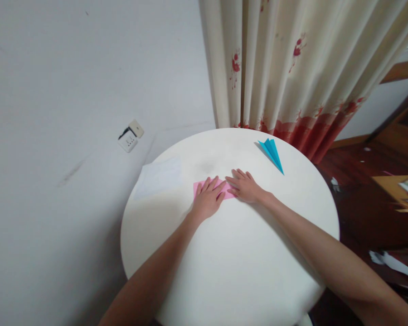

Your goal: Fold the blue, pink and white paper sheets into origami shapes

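Left hand (206, 199) flat, fingers spread over left and middle of pink paper (229, 196); right hand (246, 186) palm-down, fingers slightly spread at its right end. Head view: paper lies on counter (231, 262) beneath both, long axis left-right, left covering more. Blue plane (274, 154) far right, nearer right hand.

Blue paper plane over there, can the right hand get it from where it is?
Probably yes: only white tabletop shows between the right hand and the blue paper plane, though it must leave the pink paper.
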The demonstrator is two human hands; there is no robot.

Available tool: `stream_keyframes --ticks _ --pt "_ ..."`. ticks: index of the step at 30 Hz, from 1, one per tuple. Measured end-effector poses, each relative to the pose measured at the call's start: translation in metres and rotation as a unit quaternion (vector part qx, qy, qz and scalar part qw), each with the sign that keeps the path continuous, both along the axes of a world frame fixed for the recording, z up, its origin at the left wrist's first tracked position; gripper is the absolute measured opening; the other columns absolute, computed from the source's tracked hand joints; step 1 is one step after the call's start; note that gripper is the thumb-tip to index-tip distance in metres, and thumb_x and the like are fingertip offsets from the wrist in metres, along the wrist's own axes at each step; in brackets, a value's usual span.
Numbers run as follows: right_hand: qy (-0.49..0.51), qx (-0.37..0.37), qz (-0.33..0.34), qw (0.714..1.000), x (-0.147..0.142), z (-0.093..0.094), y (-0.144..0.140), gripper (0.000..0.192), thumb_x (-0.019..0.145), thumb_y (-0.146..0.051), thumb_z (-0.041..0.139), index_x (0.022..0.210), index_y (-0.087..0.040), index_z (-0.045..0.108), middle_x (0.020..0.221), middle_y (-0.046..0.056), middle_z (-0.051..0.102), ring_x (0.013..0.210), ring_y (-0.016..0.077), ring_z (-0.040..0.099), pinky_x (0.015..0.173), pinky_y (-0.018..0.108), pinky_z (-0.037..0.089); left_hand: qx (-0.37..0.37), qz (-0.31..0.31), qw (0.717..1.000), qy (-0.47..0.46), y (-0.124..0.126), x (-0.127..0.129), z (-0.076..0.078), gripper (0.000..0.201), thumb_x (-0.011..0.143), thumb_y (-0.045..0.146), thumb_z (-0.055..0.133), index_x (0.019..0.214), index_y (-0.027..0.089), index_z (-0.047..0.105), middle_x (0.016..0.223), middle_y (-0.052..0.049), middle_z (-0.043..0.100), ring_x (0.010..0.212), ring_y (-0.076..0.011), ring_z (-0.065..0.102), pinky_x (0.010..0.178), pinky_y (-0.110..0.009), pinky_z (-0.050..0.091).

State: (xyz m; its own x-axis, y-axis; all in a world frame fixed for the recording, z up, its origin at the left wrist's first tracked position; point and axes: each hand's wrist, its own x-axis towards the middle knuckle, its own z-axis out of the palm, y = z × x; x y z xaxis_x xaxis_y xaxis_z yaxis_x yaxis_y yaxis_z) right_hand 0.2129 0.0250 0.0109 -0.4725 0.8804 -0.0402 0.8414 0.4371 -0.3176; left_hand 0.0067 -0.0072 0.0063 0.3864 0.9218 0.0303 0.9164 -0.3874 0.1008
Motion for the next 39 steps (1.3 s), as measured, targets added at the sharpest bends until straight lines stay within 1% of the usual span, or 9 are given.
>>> stream_keyframes --ticks 7,13,16,21,24,27,31,35,39 --pt "0.018 0.033 -0.054 0.998 -0.010 -0.005 -0.006 0.051 0.105 -0.038 0.038 0.153 -0.021 0.045 0.165 0.019 0.028 0.154 0.0332 0.020 0.121 0.057 0.019 -0.012 0.000 1.000 -0.005 -0.001 0.001 0.004 0.049 0.107 0.044 0.030 0.154 0.039 0.040 0.168 -0.001 0.027 0.155 -0.0331 0.021 0.122 -0.061 0.022" --pt "0.016 0.043 -0.069 0.997 -0.013 -0.004 -0.008 0.050 0.106 -0.039 0.036 0.152 -0.022 0.045 0.165 0.019 0.029 0.154 0.0326 0.021 0.121 0.056 0.018 -0.017 -0.001 1.000 -0.009 -0.003 0.001 0.006 0.050 0.106 0.044 0.030 0.155 0.038 0.040 0.168 0.000 0.027 0.155 -0.0330 0.021 0.123 -0.060 0.021" --pt "0.014 0.035 -0.068 0.997 -0.013 -0.003 -0.007 0.050 0.106 -0.039 0.037 0.152 -0.023 0.045 0.165 0.019 0.029 0.154 0.0328 0.021 0.121 0.056 0.018 -0.007 0.005 1.000 -0.010 -0.002 0.001 0.003 0.052 0.106 0.045 0.030 0.157 0.034 0.037 0.168 0.000 0.028 0.155 -0.0316 0.021 0.123 -0.058 0.022" --pt "0.013 0.016 -0.067 0.998 -0.012 -0.003 -0.004 0.050 0.105 -0.039 0.042 0.152 -0.026 0.045 0.166 0.017 0.027 0.155 0.0331 0.019 0.121 0.056 0.018 0.018 0.037 0.999 -0.005 0.003 -0.002 -0.004 0.056 0.104 0.047 0.034 0.157 0.030 0.036 0.167 0.000 0.030 0.155 -0.0322 0.022 0.123 -0.057 0.024" --pt "0.010 0.001 -0.065 0.998 -0.006 -0.002 -0.001 0.052 0.104 -0.039 0.045 0.154 -0.026 0.044 0.168 0.017 0.023 0.155 0.0358 0.016 0.121 0.056 0.017 0.024 0.042 0.999 -0.006 0.005 -0.002 -0.006 0.057 0.103 0.048 0.035 0.157 0.029 0.035 0.167 0.000 0.030 0.155 -0.0323 0.022 0.123 -0.057 0.024" --pt "0.000 -0.039 -0.066 0.997 0.005 0.002 0.004 0.059 0.101 -0.040 0.053 0.157 -0.030 0.039 0.170 0.015 0.017 0.156 0.0383 0.010 0.121 0.059 0.014 0.021 0.043 0.999 -0.010 0.005 -0.003 -0.007 0.058 0.103 0.049 0.035 0.157 0.029 0.036 0.167 0.000 0.030 0.155 -0.0323 0.022 0.123 -0.057 0.023" --pt "-0.008 -0.085 -0.066 0.994 0.020 0.011 0.008 0.072 0.094 -0.039 0.063 0.159 -0.032 0.033 0.171 0.014 0.010 0.157 0.0369 0.004 0.122 0.059 0.012 0.014 0.045 0.999 -0.013 0.005 -0.003 -0.006 0.057 0.103 0.049 0.035 0.157 0.030 0.036 0.167 0.001 0.029 0.155 -0.0324 0.022 0.124 -0.057 0.022" --pt "-0.013 -0.107 -0.058 0.992 0.033 0.018 0.009 0.083 0.086 -0.037 0.072 0.159 -0.032 0.033 0.171 0.013 0.011 0.157 0.0358 0.003 0.123 0.059 0.011 0.014 0.044 0.999 -0.011 0.005 -0.002 -0.006 0.058 0.103 0.049 0.035 0.158 0.030 0.035 0.167 0.000 0.029 0.155 -0.0323 0.022 0.124 -0.058 0.021" --pt "-0.013 -0.107 -0.041 0.993 0.042 0.019 0.010 0.084 0.082 -0.033 0.075 0.157 -0.032 0.039 0.170 0.011 0.016 0.156 0.0361 0.008 0.123 0.061 0.015 0.018 0.044 0.999 -0.011 0.005 -0.003 -0.007 0.056 0.103 0.048 0.035 0.157 0.032 0.036 0.167 0.001 0.030 0.155 -0.0323 0.022 0.123 -0.058 0.021"
